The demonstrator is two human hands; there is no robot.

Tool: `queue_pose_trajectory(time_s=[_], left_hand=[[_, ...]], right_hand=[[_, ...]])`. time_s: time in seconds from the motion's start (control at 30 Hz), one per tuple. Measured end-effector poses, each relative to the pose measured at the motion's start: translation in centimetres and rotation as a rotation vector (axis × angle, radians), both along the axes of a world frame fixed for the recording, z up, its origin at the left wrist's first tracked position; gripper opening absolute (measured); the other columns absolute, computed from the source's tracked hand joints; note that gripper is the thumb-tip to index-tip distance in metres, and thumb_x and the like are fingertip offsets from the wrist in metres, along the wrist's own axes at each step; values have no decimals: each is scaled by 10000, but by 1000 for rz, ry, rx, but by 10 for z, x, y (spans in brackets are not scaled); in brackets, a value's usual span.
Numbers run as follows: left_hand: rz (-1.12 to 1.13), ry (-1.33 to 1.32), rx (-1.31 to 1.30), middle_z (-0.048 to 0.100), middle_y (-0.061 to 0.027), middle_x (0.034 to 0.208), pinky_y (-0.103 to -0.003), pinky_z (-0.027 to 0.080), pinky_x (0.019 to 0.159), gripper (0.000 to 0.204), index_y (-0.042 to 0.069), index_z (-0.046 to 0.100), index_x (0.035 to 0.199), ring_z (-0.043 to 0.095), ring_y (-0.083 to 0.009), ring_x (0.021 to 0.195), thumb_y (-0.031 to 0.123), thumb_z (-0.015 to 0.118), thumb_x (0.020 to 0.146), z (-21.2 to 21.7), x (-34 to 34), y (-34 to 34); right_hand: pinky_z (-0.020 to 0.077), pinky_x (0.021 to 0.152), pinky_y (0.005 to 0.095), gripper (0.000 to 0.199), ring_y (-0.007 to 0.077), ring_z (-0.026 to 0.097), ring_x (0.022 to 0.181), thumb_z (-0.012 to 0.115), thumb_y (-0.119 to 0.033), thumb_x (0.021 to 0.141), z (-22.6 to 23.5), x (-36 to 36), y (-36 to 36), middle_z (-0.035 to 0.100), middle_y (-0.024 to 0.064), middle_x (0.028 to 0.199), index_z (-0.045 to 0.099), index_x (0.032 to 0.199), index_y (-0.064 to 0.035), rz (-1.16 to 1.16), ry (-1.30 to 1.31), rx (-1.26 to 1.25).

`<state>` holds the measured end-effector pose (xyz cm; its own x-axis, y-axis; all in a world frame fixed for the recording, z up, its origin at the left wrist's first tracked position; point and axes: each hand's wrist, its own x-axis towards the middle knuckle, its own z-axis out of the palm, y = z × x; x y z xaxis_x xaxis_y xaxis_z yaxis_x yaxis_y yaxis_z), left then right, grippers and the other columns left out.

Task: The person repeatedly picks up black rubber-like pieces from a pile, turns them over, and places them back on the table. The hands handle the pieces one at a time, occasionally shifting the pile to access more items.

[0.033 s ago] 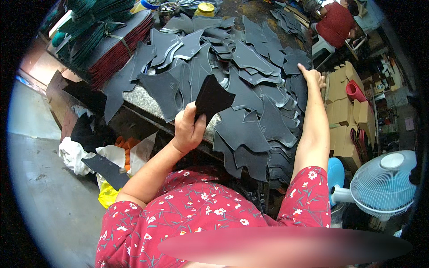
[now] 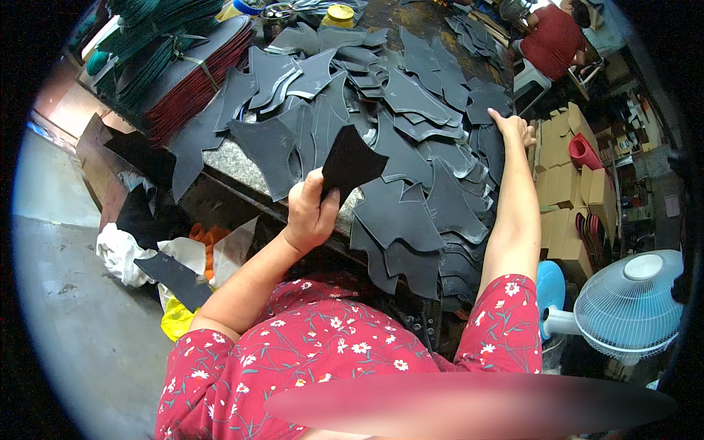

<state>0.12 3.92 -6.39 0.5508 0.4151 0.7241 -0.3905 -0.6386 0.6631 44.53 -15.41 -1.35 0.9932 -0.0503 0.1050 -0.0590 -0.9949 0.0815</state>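
Hands apart, near table edges

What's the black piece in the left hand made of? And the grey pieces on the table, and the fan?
The black piece in the left hand: maybe felt or cloth-backed foam; it looks matte and dark. The grey pieces: perhaps thin foam or synthetic sheet, smooth and dull with clean-cut edges. The fan: probably plastic blades, smooth and blue; its white cage could be wire.

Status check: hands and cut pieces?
Left hand: gripping black cut piece. Right hand: at right edge of grey pieces, grip unclear. Overlapping grey pieces crowd the table.
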Motion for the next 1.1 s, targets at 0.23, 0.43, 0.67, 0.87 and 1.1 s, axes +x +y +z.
queue_pose_trajectory(time_s=[0.23,0.43,0.67,0.87,1.1], left_hand=[[27,-24,82,610,-172,838,-403,467,595,392,0,504,1183,587,-371,644,-41,560,797,-10,1,0],[101,-54,107,600,-178,926,-431,480,633,441,9,479,1187,599,-392,718,-78,577,766,-24,7,0],[83,-74,43,597,-187,923,-439,477,638,426,13,478,1170,601,-405,740,-56,621,775,-30,10,-2],[103,-75,105,601,-185,880,-436,474,617,421,13,487,1160,597,-399,708,-61,614,765,-23,10,-2],[93,-31,174,605,-180,883,-434,473,607,469,15,484,1190,595,-388,691,-55,615,745,-16,7,-1]], right_hand=[[376,968,499,510,283,546,1174,780,-520,715,-14,18,-6,653,76,1197,683,1070,-166,21,-195,283],[533,606,310,192,226,682,756,596,-175,929,-2,22,7,665,145,895,490,985,-25,426,-256,1514],[567,686,325,132,268,702,796,448,-175,1017,60,-44,-10,694,226,957,384,1048,-63,697,-155,1548],[549,626,323,206,250,688,748,531,-200,975,30,-47,-26,695,174,889,453,1115,-70,393,113,1677],[520,701,303,236,206,663,796,637,-166,840,11,0,-46,697,74,905,623,1063,-89,573,-184,853]])
